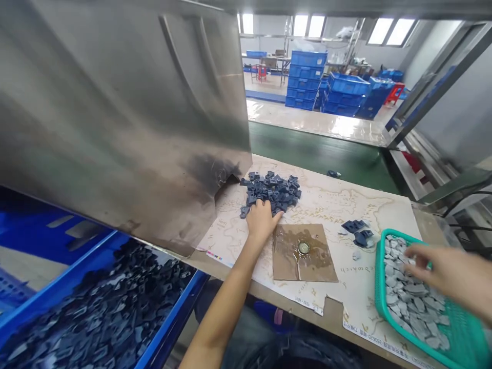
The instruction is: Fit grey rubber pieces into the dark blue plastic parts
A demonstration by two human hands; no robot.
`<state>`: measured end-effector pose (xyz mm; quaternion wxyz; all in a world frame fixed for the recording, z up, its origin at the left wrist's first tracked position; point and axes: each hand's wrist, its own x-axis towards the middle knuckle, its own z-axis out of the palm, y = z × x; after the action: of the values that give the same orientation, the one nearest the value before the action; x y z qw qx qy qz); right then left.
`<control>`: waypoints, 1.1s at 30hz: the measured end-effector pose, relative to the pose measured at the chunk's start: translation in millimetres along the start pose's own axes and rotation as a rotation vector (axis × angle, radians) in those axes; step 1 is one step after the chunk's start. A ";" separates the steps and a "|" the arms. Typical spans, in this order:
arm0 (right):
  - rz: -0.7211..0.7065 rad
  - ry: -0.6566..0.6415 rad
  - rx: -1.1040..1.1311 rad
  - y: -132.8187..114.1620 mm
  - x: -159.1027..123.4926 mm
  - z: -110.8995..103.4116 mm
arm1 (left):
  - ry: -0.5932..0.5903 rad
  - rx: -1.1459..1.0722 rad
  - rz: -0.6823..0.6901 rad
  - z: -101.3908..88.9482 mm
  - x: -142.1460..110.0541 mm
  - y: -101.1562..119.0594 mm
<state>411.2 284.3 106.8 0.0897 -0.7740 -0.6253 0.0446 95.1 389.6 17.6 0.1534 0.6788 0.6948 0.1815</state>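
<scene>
My left hand rests at the near edge of a pile of small dark blue-grey plastic pieces. Its fingers bend over the closest pieces and the thumb stands apart to the right; the fingertips are partly hidden. My right hand, blurred, is over a green plastic basket of small pale grey pieces. A gap shows between its thumb and fingers, with nothing visible in it. Between the hands lies a square of brown cardboard, wet-looking, with a small round cap-like disc on it.
A few dark pieces lie left of the basket on the printed sheet. A large metal panel stands at left above a blue crate of dark pieces. Behind the table runs a green conveyor belt, with one small item at its edge.
</scene>
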 end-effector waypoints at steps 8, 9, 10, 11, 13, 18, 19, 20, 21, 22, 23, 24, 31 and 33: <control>-0.061 -0.176 0.319 30.8 -43.3 38.1 | 0.031 -0.088 0.048 12.3 -2.7 -19.0; -0.069 -0.157 0.325 30.7 -43.0 36.7 | 0.036 -0.111 0.054 13.6 -2.9 -21.8; -0.084 -0.121 0.322 30.3 -43.5 35.2 | 0.043 -0.136 0.060 14.6 -3.2 -24.3; -0.101 -0.075 0.312 29.8 -44.9 34.2 | 0.052 -0.161 0.066 15.3 -3.8 -26.4; -0.128 0.010 0.281 28.6 -49.2 34.1 | 0.081 -0.208 0.070 16.0 -5.8 -29.7; -0.093 0.114 0.254 27.5 -57.1 42.2 | 0.284 -0.514 -0.004 15.3 -25.4 -35.4; -0.081 0.119 0.264 27.4 -57.9 43.5 | 0.351 -0.652 -0.039 15.4 -32.3 -35.8; -0.070 0.120 0.284 27.1 -58.6 44.6 | 0.409 -0.795 -0.077 15.7 -39.6 -35.9; -0.059 0.117 0.309 26.6 -59.2 45.3 | 0.449 -0.918 -0.115 16.4 -46.7 -35.8; -0.052 0.109 0.334 26.1 -59.6 46.0 | 0.469 -1.014 -0.149 17.5 -53.1 -35.4; -0.050 0.101 0.355 25.6 -59.9 46.6 | 0.470 -1.080 -0.175 19.1 -58.5 -35.1; -0.053 0.095 0.367 25.2 -60.0 47.2 | 0.457 -1.118 -0.197 21.1 -62.8 -34.9; -0.162 0.106 0.312 24.4 -56.9 52.5 | 0.440 -1.097 -0.250 38.2 -76.5 -42.2; -0.201 0.125 0.286 22.9 -55.4 53.5 | 0.465 -1.055 -0.261 38.3 -79.5 -43.2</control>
<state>411.6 230.0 47.5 0.2413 -0.6884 -0.6799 0.0758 76.8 311.4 -39.0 0.3348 0.3623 0.6037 0.6262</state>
